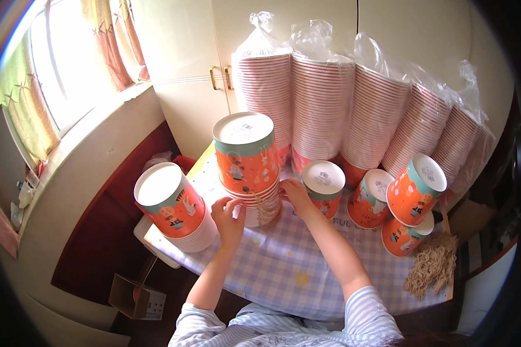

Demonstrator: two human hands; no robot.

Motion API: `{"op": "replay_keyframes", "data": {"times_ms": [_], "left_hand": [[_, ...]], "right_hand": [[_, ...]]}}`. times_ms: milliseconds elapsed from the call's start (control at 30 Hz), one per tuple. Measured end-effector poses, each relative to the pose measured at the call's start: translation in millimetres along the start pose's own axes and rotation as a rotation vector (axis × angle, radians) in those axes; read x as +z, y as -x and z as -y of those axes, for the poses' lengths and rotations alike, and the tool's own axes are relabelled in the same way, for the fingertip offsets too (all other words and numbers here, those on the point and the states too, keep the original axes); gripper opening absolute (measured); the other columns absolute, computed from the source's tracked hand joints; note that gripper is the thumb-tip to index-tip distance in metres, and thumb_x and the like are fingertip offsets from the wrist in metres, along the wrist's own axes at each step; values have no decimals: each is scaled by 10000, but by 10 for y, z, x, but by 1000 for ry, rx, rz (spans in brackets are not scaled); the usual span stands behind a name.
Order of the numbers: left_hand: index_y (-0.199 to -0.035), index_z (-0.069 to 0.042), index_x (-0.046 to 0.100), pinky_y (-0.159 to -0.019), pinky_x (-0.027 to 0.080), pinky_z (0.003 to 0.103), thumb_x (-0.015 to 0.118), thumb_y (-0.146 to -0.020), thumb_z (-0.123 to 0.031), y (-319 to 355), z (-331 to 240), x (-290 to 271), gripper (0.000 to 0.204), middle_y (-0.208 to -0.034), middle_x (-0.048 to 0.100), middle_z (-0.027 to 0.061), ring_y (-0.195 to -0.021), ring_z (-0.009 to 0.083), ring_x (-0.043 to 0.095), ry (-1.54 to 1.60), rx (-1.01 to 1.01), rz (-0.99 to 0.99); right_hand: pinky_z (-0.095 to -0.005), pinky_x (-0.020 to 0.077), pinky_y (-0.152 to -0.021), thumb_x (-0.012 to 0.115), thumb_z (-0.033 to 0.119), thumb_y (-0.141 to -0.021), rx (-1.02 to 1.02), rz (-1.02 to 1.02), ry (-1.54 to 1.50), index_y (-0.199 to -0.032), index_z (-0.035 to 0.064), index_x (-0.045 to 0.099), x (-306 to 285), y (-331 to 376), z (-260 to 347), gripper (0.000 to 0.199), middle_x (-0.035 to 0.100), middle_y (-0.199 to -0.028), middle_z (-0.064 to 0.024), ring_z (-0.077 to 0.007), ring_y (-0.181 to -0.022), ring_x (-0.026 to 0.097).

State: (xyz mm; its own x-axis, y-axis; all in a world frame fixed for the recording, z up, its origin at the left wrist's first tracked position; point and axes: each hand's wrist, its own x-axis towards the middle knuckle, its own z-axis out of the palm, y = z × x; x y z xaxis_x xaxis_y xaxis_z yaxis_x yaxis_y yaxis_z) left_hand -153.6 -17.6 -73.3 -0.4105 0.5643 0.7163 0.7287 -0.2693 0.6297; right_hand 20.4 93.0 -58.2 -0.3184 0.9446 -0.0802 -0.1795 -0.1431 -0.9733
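Observation:
A tall stack of upside-down orange and teal paper buckets (246, 168) stands in front of me, with white bottoms facing up. Tan string (267, 209) crosses its lower rims and hangs in loose strands down the front. My left hand (228, 220) is at the stack's left front, fingers curled and pinched at the string's end. On the stack's right side, my right hand (296, 194) has its fingertips closed at the string there; the stack partly hides them. A second, shorter stack of buckets (173, 208) stands to the left.
Several tall bagged stacks of buckets (321, 104) line the back. Small upside-down buckets (325, 185) stand at the right, one resting on another. A heap of tan string (431, 263) lies at the right edge of the checked tablecloth (295, 272). An open cardboard box (138, 298) sits on the floor.

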Motion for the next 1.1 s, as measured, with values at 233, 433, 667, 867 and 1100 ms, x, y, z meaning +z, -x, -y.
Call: {"op": "replay_keyframes", "data": {"times_ms": [233,433,667,867,1100], "left_hand": [[-861,-102,611,-747,392,348,632,-706,-111,-126,-54,-36,157,-940,554,23,-868,198,533,-370,510,57],[-898,-74,580,-740,389,339,573,-727,-107,-142,-1,-30,174,-959,550,32,-891,181,531,-507,698,56],[-879,-64,574,-726,393,352,610,-730,-112,-120,15,66,161,-968,539,54,-891,211,522,-533,728,4],[-920,-46,570,-740,393,348,580,-725,-94,-108,19,72,202,-983,537,59,-913,190,534,-509,703,32],[-919,-41,569,-745,397,348,575,-723,-72,-118,83,41,198,-974,537,67,-904,199,550,-440,687,84]], "right_hand": [[-253,469,-684,465,145,-833,52,53,-12,-838,34,591,-18,-57,14,168,607,-806,-55,-133,-732,578],[-246,478,-683,462,140,-846,64,61,-49,-870,24,595,-27,-59,-33,178,613,-818,-61,-135,-742,587],[-243,472,-721,603,120,-820,-135,68,198,-944,-18,599,-112,-165,-299,185,622,-863,-53,-117,-805,581],[-232,471,-736,588,113,-826,-119,41,203,-932,-41,608,-56,-62,-166,188,628,-872,-72,-126,-779,587],[-241,484,-744,568,110,-825,-48,57,57,-911,-46,600,-20,-73,-141,181,622,-860,-76,-144,-776,596]]}}
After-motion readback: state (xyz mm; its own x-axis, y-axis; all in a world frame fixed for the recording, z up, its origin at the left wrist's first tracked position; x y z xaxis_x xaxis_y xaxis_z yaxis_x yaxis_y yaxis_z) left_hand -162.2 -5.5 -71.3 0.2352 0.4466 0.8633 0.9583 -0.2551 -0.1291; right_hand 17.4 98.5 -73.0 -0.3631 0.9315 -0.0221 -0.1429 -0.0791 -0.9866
